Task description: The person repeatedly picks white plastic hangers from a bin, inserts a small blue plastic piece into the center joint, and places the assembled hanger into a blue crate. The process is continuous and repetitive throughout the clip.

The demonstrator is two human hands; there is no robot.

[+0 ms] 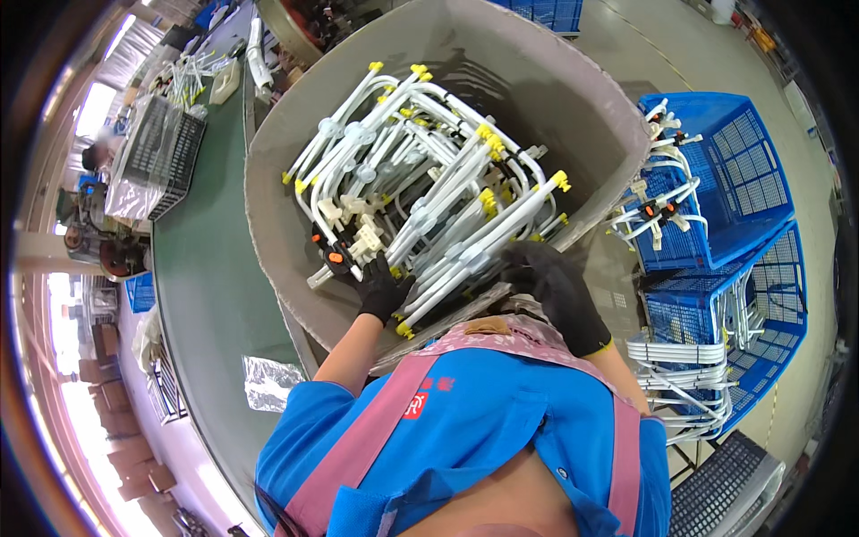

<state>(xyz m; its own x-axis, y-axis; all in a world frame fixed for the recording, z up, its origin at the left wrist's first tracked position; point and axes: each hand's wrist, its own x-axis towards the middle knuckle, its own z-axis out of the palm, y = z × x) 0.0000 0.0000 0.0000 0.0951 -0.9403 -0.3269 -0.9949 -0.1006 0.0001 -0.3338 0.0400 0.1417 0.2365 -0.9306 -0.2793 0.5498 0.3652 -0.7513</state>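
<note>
Left hand (383, 291), bin's seven o'clock: fingertips lost among white tube frames (445, 190); we cannot tell whether grip closes. Right hand (559, 295), five o'clock, by near rim: fingers partly obscured, grip equally unclear. Frames pile inside grey bin (582, 116), lower ones hidden; nearest tubes' long axis runs half-past-seven to half-past-one, yellow-ended.

White tubes (447, 190), pink apron (537, 332) perhaps floral

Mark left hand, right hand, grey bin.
Left hand (383, 290): head view, back of black glove.
Right hand (562, 300): head view, back of black glove.
Grey bin (573, 103): head view, inner wall.
</note>
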